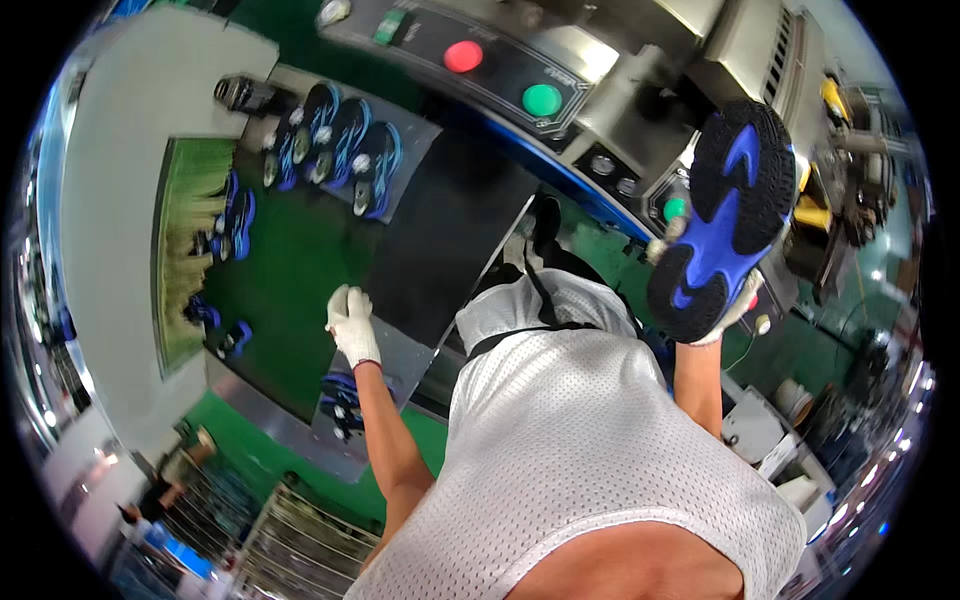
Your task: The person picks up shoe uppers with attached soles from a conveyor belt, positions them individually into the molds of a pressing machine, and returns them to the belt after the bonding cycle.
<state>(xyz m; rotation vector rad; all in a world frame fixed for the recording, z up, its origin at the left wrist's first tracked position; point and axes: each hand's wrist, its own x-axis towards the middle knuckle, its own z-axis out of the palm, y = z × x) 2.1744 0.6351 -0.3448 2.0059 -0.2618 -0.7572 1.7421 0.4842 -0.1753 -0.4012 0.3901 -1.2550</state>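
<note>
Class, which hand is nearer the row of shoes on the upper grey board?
Left. The left hand is apart from the row of shoes, below it in the picture; the right hand, farther off at right, holds another shoe.

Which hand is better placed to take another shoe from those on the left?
Probably the left hand: it looks empty and is nearer those shoes. The right hand is farther and holds a blue-and-black shoe, sole toward the camera.
</note>
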